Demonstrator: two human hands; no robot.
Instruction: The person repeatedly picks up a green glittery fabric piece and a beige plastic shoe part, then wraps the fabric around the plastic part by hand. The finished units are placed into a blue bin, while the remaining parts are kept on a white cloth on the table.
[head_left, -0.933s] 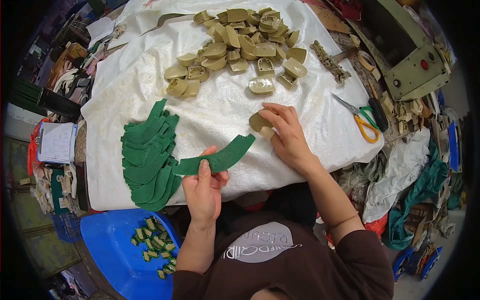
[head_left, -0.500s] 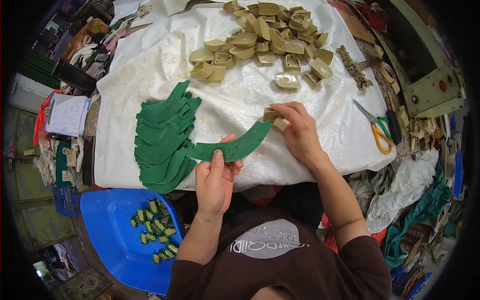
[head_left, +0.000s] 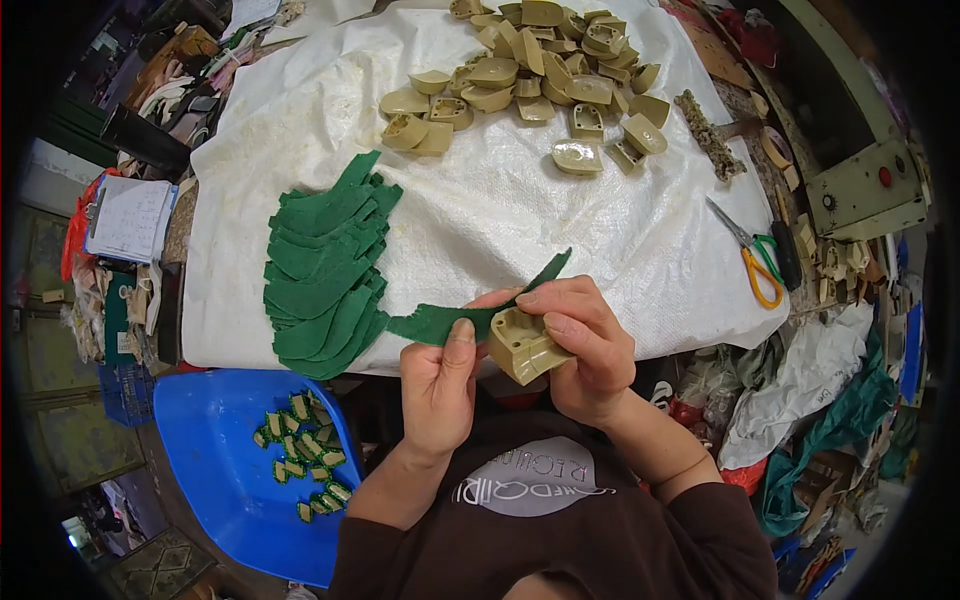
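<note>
I see L hand pinching green strip, near centre; R hand gripping tan block just beside it, not wrapped yet. Done, I'd judge: green-edged pcs in blue tub, near left. To go: block pile far, strip stack left.

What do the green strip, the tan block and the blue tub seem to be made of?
The strip looks like matte felt or suede, bending softly without shine. The block seems hard, slightly glossy plastic, with crisp edges and neat holes. The tub is probably smooth plastic, evenly blue.
</note>
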